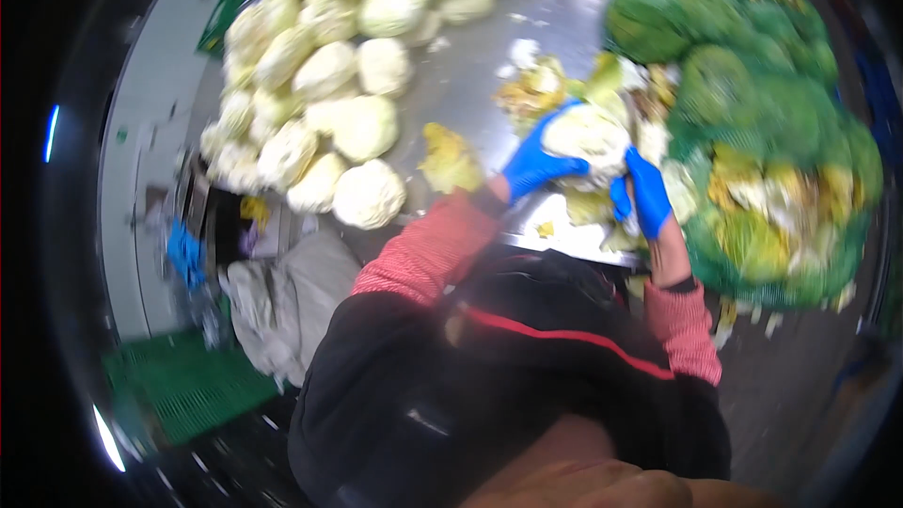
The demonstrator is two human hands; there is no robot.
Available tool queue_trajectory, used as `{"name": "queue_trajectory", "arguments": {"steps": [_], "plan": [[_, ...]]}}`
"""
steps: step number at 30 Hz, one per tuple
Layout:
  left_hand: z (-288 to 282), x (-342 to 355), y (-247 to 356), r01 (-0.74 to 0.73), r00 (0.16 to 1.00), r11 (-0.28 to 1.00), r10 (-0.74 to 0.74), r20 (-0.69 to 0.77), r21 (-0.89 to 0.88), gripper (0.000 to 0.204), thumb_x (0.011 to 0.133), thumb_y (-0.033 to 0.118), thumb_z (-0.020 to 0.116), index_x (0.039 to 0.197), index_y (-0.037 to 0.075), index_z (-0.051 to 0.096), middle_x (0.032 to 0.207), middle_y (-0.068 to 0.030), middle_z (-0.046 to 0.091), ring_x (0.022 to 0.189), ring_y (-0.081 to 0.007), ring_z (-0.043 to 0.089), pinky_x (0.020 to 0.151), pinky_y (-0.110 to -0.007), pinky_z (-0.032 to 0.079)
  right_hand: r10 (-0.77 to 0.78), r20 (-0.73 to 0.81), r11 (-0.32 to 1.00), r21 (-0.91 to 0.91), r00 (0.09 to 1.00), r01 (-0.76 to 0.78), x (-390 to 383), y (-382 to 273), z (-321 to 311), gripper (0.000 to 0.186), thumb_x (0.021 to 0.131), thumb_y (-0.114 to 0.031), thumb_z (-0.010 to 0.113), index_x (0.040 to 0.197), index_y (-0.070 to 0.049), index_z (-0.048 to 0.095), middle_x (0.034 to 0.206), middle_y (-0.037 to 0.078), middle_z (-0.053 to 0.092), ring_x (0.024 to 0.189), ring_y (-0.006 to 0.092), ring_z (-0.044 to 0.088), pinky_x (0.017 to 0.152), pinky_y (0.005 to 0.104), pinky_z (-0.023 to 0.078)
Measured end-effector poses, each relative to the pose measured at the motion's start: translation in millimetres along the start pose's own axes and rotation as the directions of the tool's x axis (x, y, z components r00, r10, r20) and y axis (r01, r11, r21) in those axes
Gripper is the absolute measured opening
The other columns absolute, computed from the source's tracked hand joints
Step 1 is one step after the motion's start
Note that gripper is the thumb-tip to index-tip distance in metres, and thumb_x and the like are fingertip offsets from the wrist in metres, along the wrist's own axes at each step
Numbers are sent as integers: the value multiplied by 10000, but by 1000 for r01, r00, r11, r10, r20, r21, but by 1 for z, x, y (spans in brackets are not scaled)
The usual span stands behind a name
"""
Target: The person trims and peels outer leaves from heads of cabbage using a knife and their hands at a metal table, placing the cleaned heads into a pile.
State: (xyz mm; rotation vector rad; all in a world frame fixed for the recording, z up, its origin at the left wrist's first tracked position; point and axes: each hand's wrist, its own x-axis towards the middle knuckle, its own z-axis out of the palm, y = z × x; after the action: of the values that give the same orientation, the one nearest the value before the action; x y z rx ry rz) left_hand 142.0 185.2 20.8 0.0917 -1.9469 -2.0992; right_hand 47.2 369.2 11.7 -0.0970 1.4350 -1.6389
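Both my hands wear blue gloves. My left hand (541,165) is wrapped round the left side of a pale cabbage (585,139), thumb along its near side. At the cabbage's right near side is my right hand (649,196), its fingers curled closed. Whatever the right hand grips, if anything, is hidden in the blur. Loose yellowed and white cabbage leaves (533,89) lie beyond and around the cabbage on the metal table (470,66). One larger yellow-brown leaf (449,158) rests left of my left hand.
Several pale cabbages (362,127) are heaped at the table's left. Green mesh sacks (752,122) of cabbages fill the right side; a nearer one shows yellowed leaves (752,235). Grey cloth (301,301) hangs at lower left, above a green plastic crate (188,381). Scraps lie on the floor (781,357).
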Motion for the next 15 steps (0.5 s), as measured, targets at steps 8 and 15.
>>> {"name": "queue_trajectory", "arguments": {"steps": [8,15], "plan": [[-37,-41,3,138,956,829,-254,-145,-543,528,820,200,623,1265,1,422,1174,-107,551,1067,-202,547,914,-322,439,20,109,982,-191,994,1,-7,-8,30,320,933,-297,416,958,-35,599,481,40,451,315,129,411,309,260,368],[-189,-96,44,177,771,980,-79,-632,93,436,758,281,707,1040,-21,569,926,-90,625,829,-155,597,758,-297,483,105,192,965,-258,976,-53,12,17,34,339,935,-290,408,1010,-26,606,502,17,450,343,107,408,314,242,366]]}}
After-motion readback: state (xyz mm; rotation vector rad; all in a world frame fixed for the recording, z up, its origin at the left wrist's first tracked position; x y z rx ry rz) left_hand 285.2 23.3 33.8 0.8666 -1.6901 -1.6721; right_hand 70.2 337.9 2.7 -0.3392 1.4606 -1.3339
